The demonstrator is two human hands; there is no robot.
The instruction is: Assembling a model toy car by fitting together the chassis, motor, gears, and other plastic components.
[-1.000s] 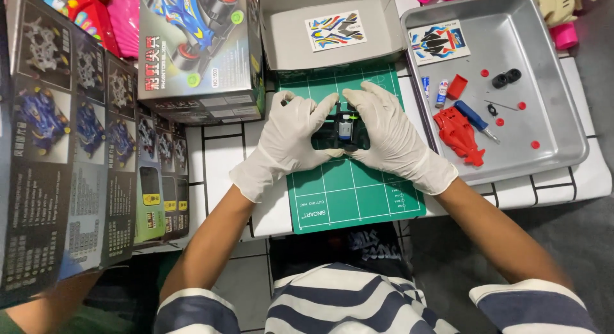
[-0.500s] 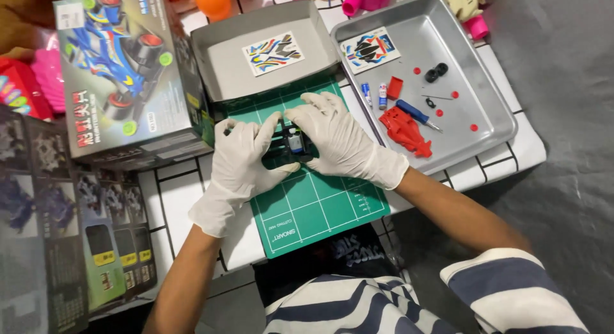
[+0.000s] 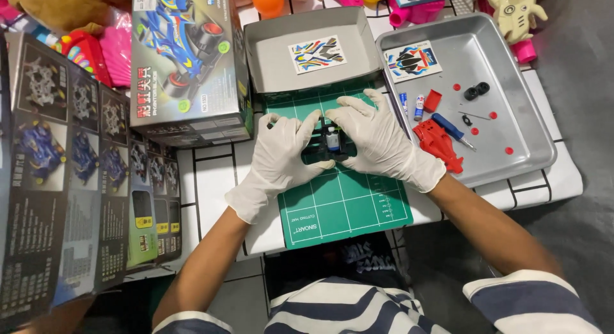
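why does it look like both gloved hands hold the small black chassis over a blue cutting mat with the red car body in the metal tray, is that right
Not quite: the cutting mat is green, not blue, as the head view shows. The rest holds: the left hand and right hand, both in white gloves, hold the small black chassis over it, and the red car body lies in the metal tray.
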